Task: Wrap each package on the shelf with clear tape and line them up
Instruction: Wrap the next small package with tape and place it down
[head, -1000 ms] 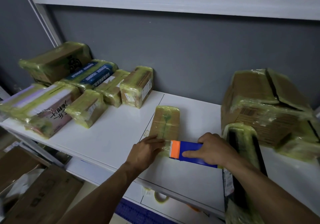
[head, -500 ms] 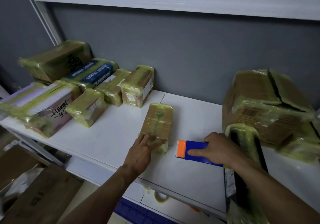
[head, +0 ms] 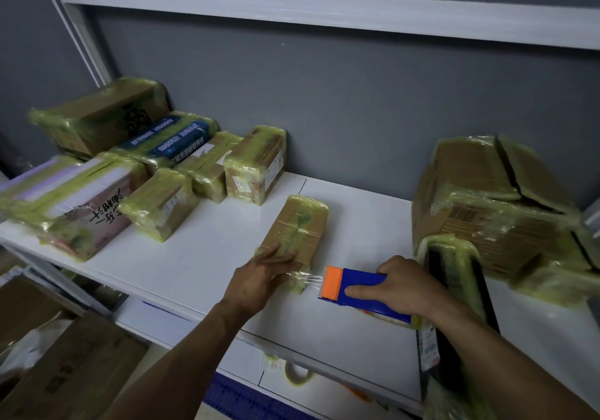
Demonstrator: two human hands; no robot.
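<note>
Left hand (head: 259,276), fingers straight, pins the package (head: 298,224) — the right hand (head: 406,286) has fingers clamped on the tape dispenser (head: 357,293). Pin firmly while tearing the taut tape (head: 313,279).

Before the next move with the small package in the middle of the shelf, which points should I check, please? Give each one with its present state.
1. Left hand steadies the small package: ok, fingers lie flat on its near end.
2. Right hand grips the tape dispenser: ok.
3. Tape separated from the package: not ok, strands join it to the dispenser.
4. Free shelf beside the wrapped row: ok.
5. Underside taped: cannot tell.
</note>
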